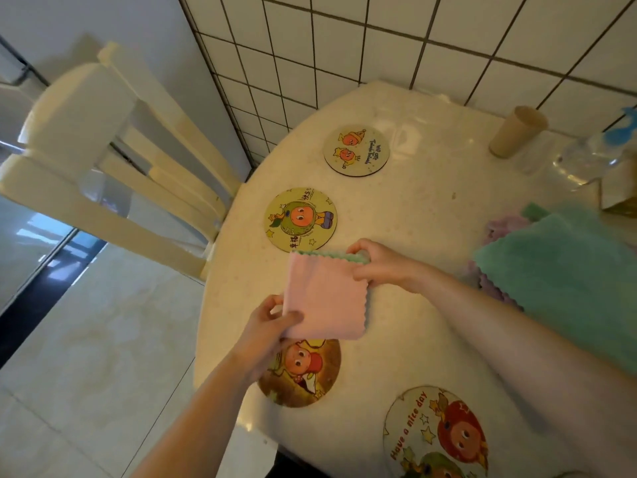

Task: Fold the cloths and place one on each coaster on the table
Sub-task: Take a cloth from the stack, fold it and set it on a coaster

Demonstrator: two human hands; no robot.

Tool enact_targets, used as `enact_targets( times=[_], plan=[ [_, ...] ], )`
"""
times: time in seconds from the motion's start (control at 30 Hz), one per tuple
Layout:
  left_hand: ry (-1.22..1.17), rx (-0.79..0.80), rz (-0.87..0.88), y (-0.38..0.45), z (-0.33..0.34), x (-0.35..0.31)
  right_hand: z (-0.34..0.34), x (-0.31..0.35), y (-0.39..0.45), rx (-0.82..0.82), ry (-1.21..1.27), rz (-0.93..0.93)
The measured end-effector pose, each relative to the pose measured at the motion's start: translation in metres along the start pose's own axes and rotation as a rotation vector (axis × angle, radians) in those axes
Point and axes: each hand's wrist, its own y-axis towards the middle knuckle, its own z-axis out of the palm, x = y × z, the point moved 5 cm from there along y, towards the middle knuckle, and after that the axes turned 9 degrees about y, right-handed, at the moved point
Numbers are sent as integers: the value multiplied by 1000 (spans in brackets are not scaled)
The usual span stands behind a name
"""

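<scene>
A folded pink cloth with a green underside is held just above the round table. My left hand pinches its near left corner. My right hand grips its far right corner. Several round cartoon coasters lie on the table: one at the back, a green-figure one just beyond the cloth, one partly under the cloth and my left hand, and a "Have a nice day" one at the near edge. A green cloth lies unfolded at right over a purple cloth.
A cream chair stands left of the table. A cardboard tube and a clear plastic bottle stand at the back right by the tiled wall. Tiled floor lies to the left.
</scene>
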Motion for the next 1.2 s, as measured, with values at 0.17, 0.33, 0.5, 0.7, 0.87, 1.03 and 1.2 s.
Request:
enact_targets(
  times=[0.17, 0.33, 0.5, 0.7, 0.87, 1.03, 1.2],
  plan=[
    [109, 122, 88, 46, -8, -66, -29, 19, 21, -45, 149, -34],
    [154, 136, 127, 105, -10, -137, -62, 50, 43, -251, 145, -128],
    [112, 39, 189, 173, -1, -220, -106, 77, 72, -398, 192, -131],
    [328, -43, 397, 248, 31, -298, -159, 99, 112, -619, 276, -190],
    [660, -223, 628, 294, 55, -321, -180, 89, 145, -759, 217, -124],
    [1259, -148, 920, 303, 73, -294, -180, 72, 165, -814, 73, -76],
    [1612, -130, 905, 308, 65, -264, -182, 66, 175, -872, -45, -102]
  ],
)
